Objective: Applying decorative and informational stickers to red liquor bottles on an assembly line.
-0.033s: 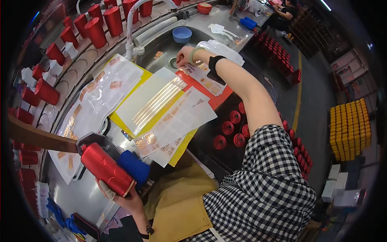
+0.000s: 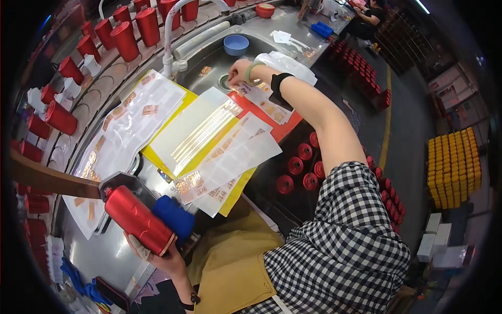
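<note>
My left hand (image 2: 166, 257), with a finger cot on one finger, grips the lower end of a red bottle (image 2: 137, 217). The bottle's other end rests at a dark angular holder (image 2: 119, 181) beside a blue cloth (image 2: 175, 217). At the sink's near edge, the fingers of my right hand (image 2: 240, 72) are bent together over decal sheets (image 2: 269, 104) on a red board (image 2: 285, 130). Whatever sits between those fingertips is too small to make out. Between my hands lie gold strips (image 2: 206, 135) on a pale sheet, and more decal sheets (image 2: 235, 157) over a yellow board (image 2: 238, 201).
A metal sink (image 2: 209, 57) holds a blue bowl (image 2: 236, 45), with a white tap (image 2: 168, 57) at its left. Red bottles (image 2: 124, 42) line a conveyor at the left. More red bottles (image 2: 295, 166) stand right of the counter. Another person (image 2: 371, 21) sits at the far right.
Several red bottles on the conveyor have shifted very slightly. The shine on the gold strips differs a little. Both my hands and the held bottle look unmoved.
</note>
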`<action>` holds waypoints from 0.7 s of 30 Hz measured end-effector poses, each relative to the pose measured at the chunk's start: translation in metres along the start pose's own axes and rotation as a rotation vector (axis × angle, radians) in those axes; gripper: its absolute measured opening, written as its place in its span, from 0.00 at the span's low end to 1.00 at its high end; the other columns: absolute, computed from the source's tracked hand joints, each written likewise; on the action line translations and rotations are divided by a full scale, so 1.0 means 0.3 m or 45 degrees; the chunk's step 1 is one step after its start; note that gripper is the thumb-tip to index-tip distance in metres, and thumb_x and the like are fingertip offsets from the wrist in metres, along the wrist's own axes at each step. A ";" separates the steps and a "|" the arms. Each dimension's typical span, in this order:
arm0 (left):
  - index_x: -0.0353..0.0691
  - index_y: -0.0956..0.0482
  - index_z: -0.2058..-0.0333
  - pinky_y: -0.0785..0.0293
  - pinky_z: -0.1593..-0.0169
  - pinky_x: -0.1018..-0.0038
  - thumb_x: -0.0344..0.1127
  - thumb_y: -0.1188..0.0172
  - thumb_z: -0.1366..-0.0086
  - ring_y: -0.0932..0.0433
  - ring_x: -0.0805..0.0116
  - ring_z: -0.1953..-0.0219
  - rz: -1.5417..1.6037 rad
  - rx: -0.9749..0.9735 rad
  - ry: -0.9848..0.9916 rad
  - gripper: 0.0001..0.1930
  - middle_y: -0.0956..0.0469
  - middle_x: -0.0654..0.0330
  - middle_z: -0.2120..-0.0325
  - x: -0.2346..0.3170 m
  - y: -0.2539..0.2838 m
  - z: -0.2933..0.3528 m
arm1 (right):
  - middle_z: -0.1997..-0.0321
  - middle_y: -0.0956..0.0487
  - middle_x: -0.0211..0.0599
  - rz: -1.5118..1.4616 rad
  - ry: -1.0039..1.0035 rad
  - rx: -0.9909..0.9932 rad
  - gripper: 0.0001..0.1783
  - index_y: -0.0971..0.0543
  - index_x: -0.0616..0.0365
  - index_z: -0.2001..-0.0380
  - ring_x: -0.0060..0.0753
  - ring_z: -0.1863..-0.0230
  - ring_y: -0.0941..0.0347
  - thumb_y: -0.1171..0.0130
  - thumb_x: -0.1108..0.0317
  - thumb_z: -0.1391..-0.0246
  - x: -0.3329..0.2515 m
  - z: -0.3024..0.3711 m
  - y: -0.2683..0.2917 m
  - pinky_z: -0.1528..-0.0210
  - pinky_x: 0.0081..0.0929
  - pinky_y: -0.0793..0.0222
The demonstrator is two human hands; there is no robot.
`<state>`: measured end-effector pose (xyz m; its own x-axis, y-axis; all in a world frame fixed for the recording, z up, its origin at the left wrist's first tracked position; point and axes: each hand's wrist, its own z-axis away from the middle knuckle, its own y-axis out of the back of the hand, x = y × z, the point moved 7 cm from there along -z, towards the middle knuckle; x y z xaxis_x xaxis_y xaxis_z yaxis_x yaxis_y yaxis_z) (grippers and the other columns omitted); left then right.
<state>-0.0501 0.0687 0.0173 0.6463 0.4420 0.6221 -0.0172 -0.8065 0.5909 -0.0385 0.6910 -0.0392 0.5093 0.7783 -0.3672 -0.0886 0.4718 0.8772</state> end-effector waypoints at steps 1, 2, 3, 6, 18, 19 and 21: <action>0.35 0.46 0.26 0.43 0.25 0.50 0.34 0.19 0.49 0.42 0.40 0.26 -0.021 0.000 -0.004 0.57 0.43 0.42 0.27 -0.004 0.001 0.001 | 0.61 0.11 0.37 -0.003 0.037 0.104 0.21 0.11 0.52 0.59 0.38 0.61 0.15 0.24 0.52 0.53 -0.041 -0.002 0.009 0.53 0.32 0.21; 0.35 0.46 0.26 0.43 0.25 0.50 0.34 0.19 0.49 0.42 0.40 0.26 -0.034 0.002 0.003 0.57 0.43 0.42 0.27 -0.011 0.004 0.001 | 0.63 0.11 0.38 -0.006 0.078 0.207 0.20 0.11 0.53 0.59 0.39 0.62 0.15 0.25 0.53 0.52 -0.086 -0.010 0.021 0.54 0.32 0.21; 0.36 0.46 0.26 0.43 0.25 0.50 0.34 0.19 0.49 0.42 0.40 0.26 -0.064 0.001 0.005 0.56 0.42 0.42 0.27 -0.010 0.007 0.005 | 0.63 0.12 0.38 0.025 0.174 0.287 0.19 0.11 0.54 0.60 0.40 0.61 0.15 0.26 0.54 0.51 -0.119 -0.024 0.039 0.54 0.32 0.21; 0.36 0.46 0.26 0.43 0.25 0.50 0.35 0.19 0.49 0.42 0.40 0.26 -0.079 0.006 0.059 0.56 0.42 0.42 0.27 0.006 0.030 0.013 | 0.60 0.11 0.40 -0.139 0.214 0.458 0.19 0.10 0.50 0.60 0.44 0.57 0.14 0.25 0.53 0.53 -0.195 -0.087 0.122 0.51 0.35 0.20; 0.43 0.45 0.25 0.44 0.26 0.52 0.42 0.15 0.52 0.41 0.40 0.27 -0.042 -0.006 0.113 0.60 0.46 0.41 0.26 -0.017 0.041 0.039 | 0.45 0.15 0.46 0.763 -0.237 0.045 0.17 0.12 0.56 0.53 0.50 0.44 0.17 0.31 0.65 0.47 -0.279 -0.194 -0.081 0.44 0.42 0.20; 0.43 0.44 0.25 0.40 0.28 0.53 0.40 0.15 0.53 0.39 0.41 0.27 -0.049 -0.014 0.073 0.60 0.45 0.41 0.26 0.000 0.035 0.020 | 0.46 0.14 0.45 0.636 -0.232 0.090 0.19 0.12 0.55 0.52 0.50 0.45 0.16 0.29 0.64 0.49 -0.257 -0.196 -0.020 0.44 0.40 0.19; 0.40 0.40 0.27 0.34 0.30 0.56 0.40 0.14 0.54 0.36 0.43 0.29 0.014 0.009 0.078 0.58 0.42 0.41 0.28 -0.001 0.026 0.005 | 0.54 0.12 0.44 0.360 -0.011 0.186 0.18 0.13 0.57 0.55 0.45 0.52 0.14 0.28 0.65 0.50 -0.307 -0.186 0.036 0.48 0.37 0.19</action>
<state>-0.0493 0.0616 0.0209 0.5985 0.4561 0.6586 -0.0181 -0.8142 0.5803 -0.1342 0.6475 -0.0133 0.4896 0.8661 -0.1006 -0.1036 0.1724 0.9796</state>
